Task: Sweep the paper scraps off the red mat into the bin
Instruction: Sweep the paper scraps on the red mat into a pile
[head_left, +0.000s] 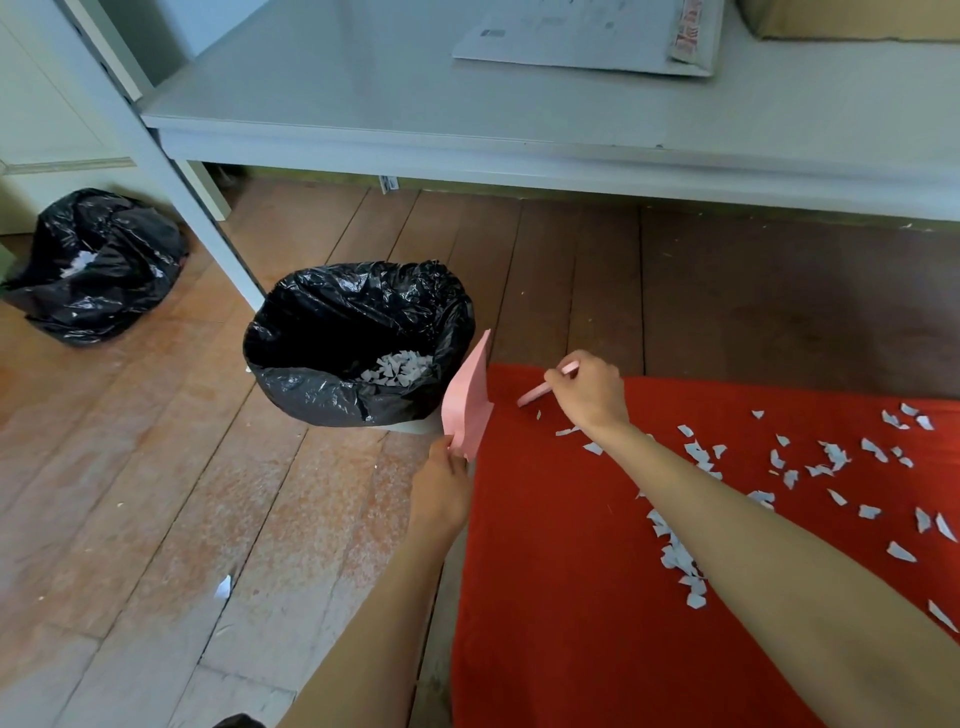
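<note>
Pink tool (545, 387) mostly hidden inside right hand (592, 389), shape unclear.

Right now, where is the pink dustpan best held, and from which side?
Hold the pink dustpan by its narrow lower end, from below on the near side, as the left hand does: the pan stands tilted beside the bin.

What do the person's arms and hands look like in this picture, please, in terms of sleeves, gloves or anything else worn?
Both arms are bare from the bottom of the frame to the wrists, with no sleeves in view. The left hand and the right hand wear no gloves. No watch, bracelet or ring shows on either one, and no markings can be seen.
</note>
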